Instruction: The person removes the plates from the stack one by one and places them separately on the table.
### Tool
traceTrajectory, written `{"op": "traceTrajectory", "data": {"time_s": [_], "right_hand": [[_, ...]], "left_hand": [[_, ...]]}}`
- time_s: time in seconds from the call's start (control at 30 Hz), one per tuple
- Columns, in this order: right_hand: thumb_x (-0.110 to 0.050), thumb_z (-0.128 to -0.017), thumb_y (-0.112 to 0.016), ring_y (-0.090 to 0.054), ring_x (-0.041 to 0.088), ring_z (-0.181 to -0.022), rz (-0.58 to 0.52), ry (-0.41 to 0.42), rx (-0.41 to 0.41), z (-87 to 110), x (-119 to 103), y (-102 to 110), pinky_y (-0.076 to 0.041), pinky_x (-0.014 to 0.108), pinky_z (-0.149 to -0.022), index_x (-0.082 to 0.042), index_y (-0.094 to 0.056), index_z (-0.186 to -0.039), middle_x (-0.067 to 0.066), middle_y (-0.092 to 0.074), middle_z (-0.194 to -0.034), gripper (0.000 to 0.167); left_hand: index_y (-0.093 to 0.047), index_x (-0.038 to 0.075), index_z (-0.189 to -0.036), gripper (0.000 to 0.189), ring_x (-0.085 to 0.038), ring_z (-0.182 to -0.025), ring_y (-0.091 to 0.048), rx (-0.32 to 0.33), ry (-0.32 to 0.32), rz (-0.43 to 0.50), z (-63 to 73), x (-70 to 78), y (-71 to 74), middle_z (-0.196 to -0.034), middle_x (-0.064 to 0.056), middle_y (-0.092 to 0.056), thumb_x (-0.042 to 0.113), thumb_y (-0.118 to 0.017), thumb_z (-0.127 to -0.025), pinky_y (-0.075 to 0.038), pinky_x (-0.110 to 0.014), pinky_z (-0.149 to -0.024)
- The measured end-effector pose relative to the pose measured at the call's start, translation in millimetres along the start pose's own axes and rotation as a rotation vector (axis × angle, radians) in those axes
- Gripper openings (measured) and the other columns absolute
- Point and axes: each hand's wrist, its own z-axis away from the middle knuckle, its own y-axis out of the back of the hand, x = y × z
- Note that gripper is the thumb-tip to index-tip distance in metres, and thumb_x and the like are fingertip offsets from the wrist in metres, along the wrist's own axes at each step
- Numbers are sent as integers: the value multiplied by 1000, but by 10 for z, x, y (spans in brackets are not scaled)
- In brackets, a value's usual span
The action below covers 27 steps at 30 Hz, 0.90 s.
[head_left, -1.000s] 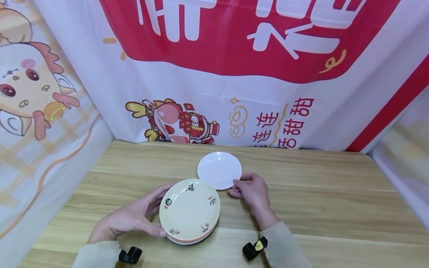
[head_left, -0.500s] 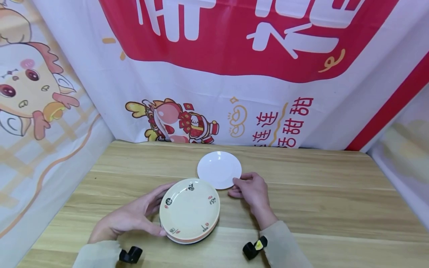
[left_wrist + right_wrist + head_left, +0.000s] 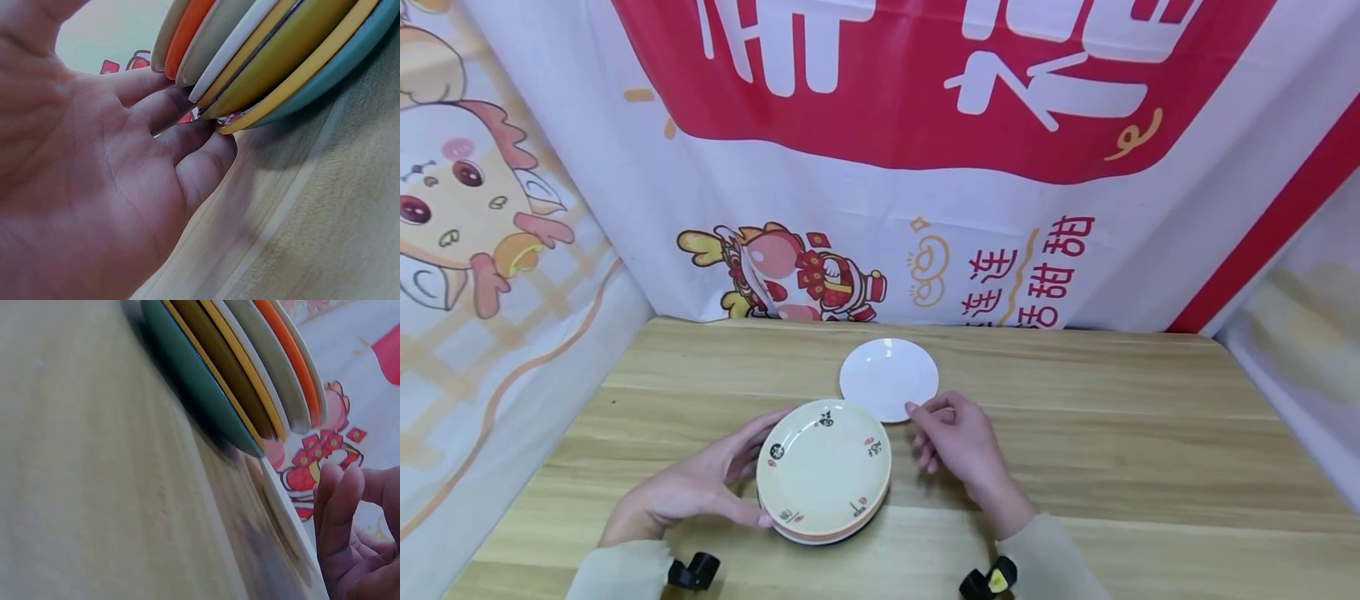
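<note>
A stack of plates (image 3: 823,471) stands on the wooden table, topped by a cream plate with small black and red prints. Orange, white, yellow and teal rims (image 3: 325,87) show below it in the left wrist view. My left hand (image 3: 700,483) cups the stack's left side, thumb at the near rim and fingers round behind. Just beyond the stack lies a small white plate (image 3: 889,379), its near edge overlapped by the stack. My right hand (image 3: 958,437) is beside its right edge, fingers loosely bent, holding nothing; a gap shows between fingertips (image 3: 331,475) and plate in the right wrist view.
The wooden table (image 3: 1112,450) runs back to a printed red and white cloth (image 3: 865,183). More cloth hangs at the left (image 3: 527,333) and right sides. Each wrist carries a small black device (image 3: 694,571).
My right hand has let go of the white plate's edge and drawn slightly back towards me, its fingers bending. The left hand and the stack have stayed in place.
</note>
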Motion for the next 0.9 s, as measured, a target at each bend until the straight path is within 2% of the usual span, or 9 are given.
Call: {"op": "traceTrajectory", "data": {"time_s": [0.13,0.33,0.4,0.57,0.6,0.8,0.9], "right_hand": [[-42,-101,-76,-61,15,-48,20,20,-90,112,-10,-82,-53,25,-43,-4,-65,-113,9,-71,-74,42],[-48,-98,-78,-59,13,-45,50,65,-181,242,-2,-192,-52,26,-41,-4,-66,-112,7,-69,-70,48],[-45,-97,-79,-59,12,-42,76,97,-190,271,7,-218,-53,28,-40,-5,-67,-111,5,-67,-68,44],[-34,-96,-81,-57,12,-40,129,153,-176,300,30,-256,-54,33,-38,-6,-67,-109,3,-64,-65,34],[-32,-96,-81,-57,12,-40,130,153,-173,301,30,-259,-54,33,-38,-6,-67,-109,2,-64,-66,32],[-27,-95,-82,-58,12,-41,134,153,-166,314,4,-248,-54,34,-38,-6,-66,-107,3,-64,-67,30],[-27,-96,-81,-58,12,-41,153,158,-171,307,-1,-246,-53,32,-38,-7,-64,-105,2,-64,-68,27]], "left_hand": [[-27,25,-170,116,3,-150,-41,1,6,8,8,-2,7,-174,-9,-35,12,-95,-77,-33,-8,-118],[-27,25,-170,115,7,-148,-40,3,18,17,17,1,7,-175,-10,-33,12,-95,-78,-32,-6,-117],[-27,26,-170,115,7,-149,-39,5,23,17,15,3,4,-176,-9,-33,11,-95,-78,-31,-6,-117],[-28,20,-170,112,-10,-155,-38,-3,2,11,14,4,1,-174,-14,-34,10,-93,-79,-33,-8,-117],[-28,19,-170,112,-10,-155,-38,-5,-3,12,15,4,-1,-174,-15,-34,9,-93,-79,-34,-8,-118],[-29,17,-169,110,5,-148,-43,-10,-17,36,1,-20,-5,-173,-17,-34,8,-92,-80,-34,-8,-118],[-28,18,-170,110,5,-148,-44,-13,-20,51,3,-39,1,-174,-17,-33,8,-92,-80,-35,-8,-118]]}}
